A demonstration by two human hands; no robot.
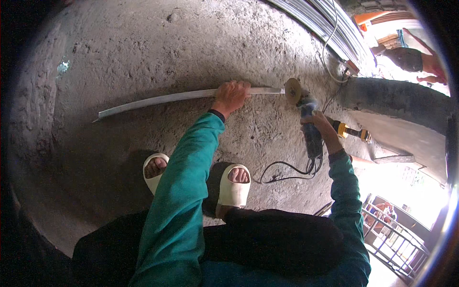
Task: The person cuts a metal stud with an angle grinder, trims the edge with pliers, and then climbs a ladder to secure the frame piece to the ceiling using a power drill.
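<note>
"Can you read any lettering on the grinder (311, 138) on the right?"
"No, nothing legible on its dark body."
"And the tan disc (292, 91) at its far end?"
"I can't make out a word or number on that face either."
"The pale metal strip (158, 99) running off to the left?"
"No readable mark along it."
"What about the yellow-and-black tool (354, 132), farther right?"
"Too small to tell whether it carries a label."
"So, any text anywhere?"
"None that I can read."
</note>
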